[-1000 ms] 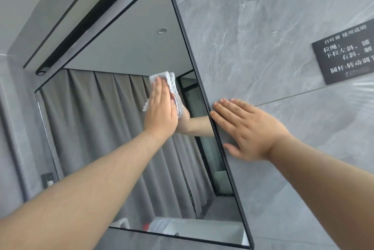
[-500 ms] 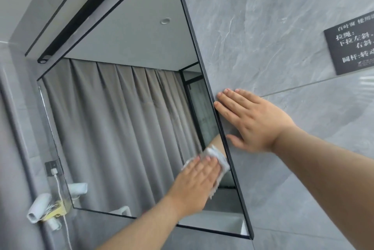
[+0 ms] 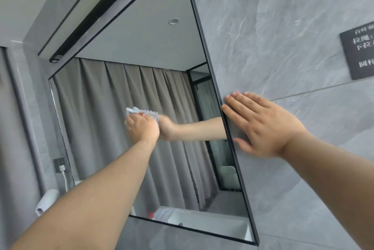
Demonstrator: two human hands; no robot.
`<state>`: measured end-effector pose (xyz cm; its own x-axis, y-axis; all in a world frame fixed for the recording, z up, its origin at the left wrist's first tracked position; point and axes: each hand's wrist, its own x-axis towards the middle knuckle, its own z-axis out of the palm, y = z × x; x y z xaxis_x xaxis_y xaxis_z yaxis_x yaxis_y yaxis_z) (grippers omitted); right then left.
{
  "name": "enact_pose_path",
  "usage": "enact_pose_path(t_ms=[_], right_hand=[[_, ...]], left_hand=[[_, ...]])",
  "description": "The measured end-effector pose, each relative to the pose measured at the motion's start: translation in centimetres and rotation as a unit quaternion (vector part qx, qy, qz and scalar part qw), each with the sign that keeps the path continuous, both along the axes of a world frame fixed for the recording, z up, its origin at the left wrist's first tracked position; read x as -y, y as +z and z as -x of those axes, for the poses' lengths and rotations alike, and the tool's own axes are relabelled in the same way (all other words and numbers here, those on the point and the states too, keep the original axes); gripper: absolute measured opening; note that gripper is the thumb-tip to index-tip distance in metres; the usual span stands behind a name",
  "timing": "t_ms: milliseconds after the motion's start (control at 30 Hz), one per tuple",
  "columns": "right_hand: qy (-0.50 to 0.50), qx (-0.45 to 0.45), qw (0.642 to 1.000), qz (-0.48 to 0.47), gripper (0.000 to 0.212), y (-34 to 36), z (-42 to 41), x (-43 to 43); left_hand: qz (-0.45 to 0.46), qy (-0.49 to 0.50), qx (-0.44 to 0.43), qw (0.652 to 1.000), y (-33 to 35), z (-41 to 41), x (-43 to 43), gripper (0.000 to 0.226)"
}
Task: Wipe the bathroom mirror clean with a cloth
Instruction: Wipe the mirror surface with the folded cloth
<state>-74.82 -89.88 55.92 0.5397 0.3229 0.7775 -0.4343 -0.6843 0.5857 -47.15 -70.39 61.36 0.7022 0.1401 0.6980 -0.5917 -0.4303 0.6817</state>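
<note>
One sign (image 3: 358,53) near right hand (image 3: 263,126); left hand (image 3: 142,128) grips cloth (image 3: 139,111) on mirror (image 3: 141,57).

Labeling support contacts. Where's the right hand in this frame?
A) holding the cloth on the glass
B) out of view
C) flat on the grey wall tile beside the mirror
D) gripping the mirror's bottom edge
C: the right hand lies with straight fingers on the wall tile at the right edge of the mirror, while the left hand holds the cloth against the glass.
</note>
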Motion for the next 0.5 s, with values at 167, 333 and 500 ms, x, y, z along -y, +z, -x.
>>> enact_pose_path(t_ms=[167, 333, 500], right_hand=[[0.005, 0.009, 1.000, 0.002, 0.079, 0.0, 0.0, 0.1], [0.000, 0.004, 1.000, 0.011, 0.081, 0.0, -0.1, 0.1], [0.010, 0.014, 1.000, 0.017, 0.081, 0.0, -0.1, 0.4]], left_hand=[[-0.109, -0.036, 0.067, 0.991, -6.6, 1.4, -0.6, 0.056], [-0.179, -0.112, 0.102, 0.972, -17.1, 6.3, 1.3, 0.071], [-0.185, -0.144, 0.061, 0.970, -27.2, 10.7, 3.3, 0.074]])
